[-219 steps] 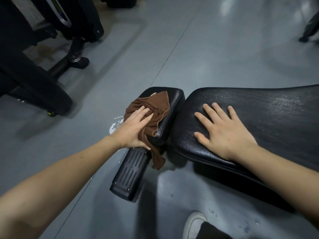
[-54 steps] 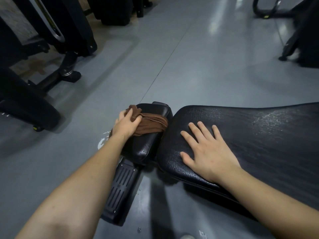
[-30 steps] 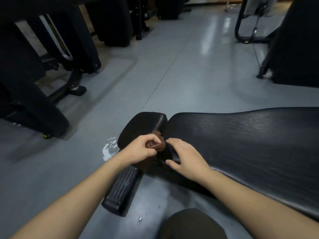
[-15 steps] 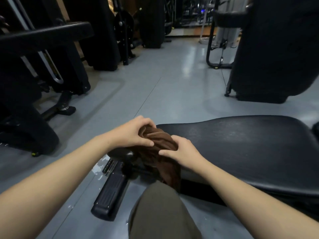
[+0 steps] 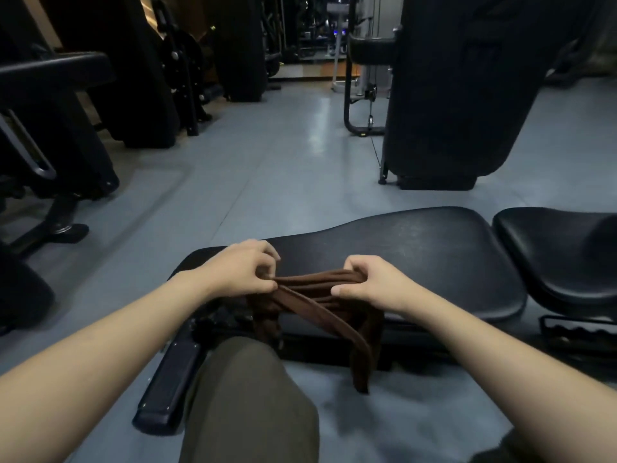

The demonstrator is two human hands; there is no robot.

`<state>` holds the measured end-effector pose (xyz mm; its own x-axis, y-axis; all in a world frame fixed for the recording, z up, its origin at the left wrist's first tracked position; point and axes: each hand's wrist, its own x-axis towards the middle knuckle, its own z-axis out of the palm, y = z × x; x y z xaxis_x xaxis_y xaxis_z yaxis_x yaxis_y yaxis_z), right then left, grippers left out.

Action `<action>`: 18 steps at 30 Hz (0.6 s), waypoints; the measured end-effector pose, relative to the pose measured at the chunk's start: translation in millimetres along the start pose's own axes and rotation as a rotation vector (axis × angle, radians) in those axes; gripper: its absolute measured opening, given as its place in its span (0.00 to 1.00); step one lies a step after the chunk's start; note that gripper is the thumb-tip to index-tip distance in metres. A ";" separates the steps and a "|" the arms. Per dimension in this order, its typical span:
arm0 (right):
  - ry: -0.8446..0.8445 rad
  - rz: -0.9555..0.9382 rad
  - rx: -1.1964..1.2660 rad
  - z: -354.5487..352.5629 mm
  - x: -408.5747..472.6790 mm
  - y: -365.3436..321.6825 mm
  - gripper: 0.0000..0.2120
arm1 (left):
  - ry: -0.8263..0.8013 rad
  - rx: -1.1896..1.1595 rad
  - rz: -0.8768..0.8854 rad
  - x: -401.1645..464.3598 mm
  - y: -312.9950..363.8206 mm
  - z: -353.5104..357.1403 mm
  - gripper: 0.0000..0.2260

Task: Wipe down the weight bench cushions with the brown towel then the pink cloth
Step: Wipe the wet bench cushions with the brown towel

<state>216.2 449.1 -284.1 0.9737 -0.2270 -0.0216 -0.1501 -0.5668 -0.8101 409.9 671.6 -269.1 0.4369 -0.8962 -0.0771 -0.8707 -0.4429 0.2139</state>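
Brown towel (image 5: 320,295), soft and bunched into ropey folds, pinched at either end by left hand (image 5: 240,270) and right hand (image 5: 370,285), fingers curled tight, stretched above long black textured vinyl cushion (image 5: 417,259); loose end dangling toward grey floor (image 5: 267,168). Seemingly mid-refold, towel stage unfinished. Second black seat cushion (image 5: 561,252) just beside, not yet being wiped. No pink cloth seen; that pass probably still ahead.

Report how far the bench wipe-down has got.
Done: cannot tell; the long black vinyl bench cushion shows faint sheen only. In hand: left hand and right hand both grip the bunched brown towel, stretched between them over the cushion's near edge. Left: the smaller black seat cushion and the pink-cloth pass; no pink cloth is visible.
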 end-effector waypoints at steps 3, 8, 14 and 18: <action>-0.018 -0.005 -0.009 -2.2 -4.9 2.7 0.17 | -0.243 -0.337 0.008 2.5 9.2 10.9 0.09; -0.038 -0.044 0.050 -6.0 -0.5 3.4 0.14 | -0.418 -0.679 -0.019 7.1 20.0 36.4 0.19; 0.015 -0.105 0.138 -13.3 2.3 7.5 0.07 | -0.265 -0.668 0.062 20.1 31.1 27.9 0.06; 0.056 -0.165 0.136 -9.9 -1.0 3.5 0.05 | -0.200 -0.625 0.069 24.9 39.0 29.2 0.18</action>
<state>213.1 439.5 -281.2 0.9715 -0.1860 0.1470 0.0384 -0.4886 -0.8716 380.2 631.2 -291.1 0.2819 -0.9364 -0.2090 -0.5740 -0.3391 0.7454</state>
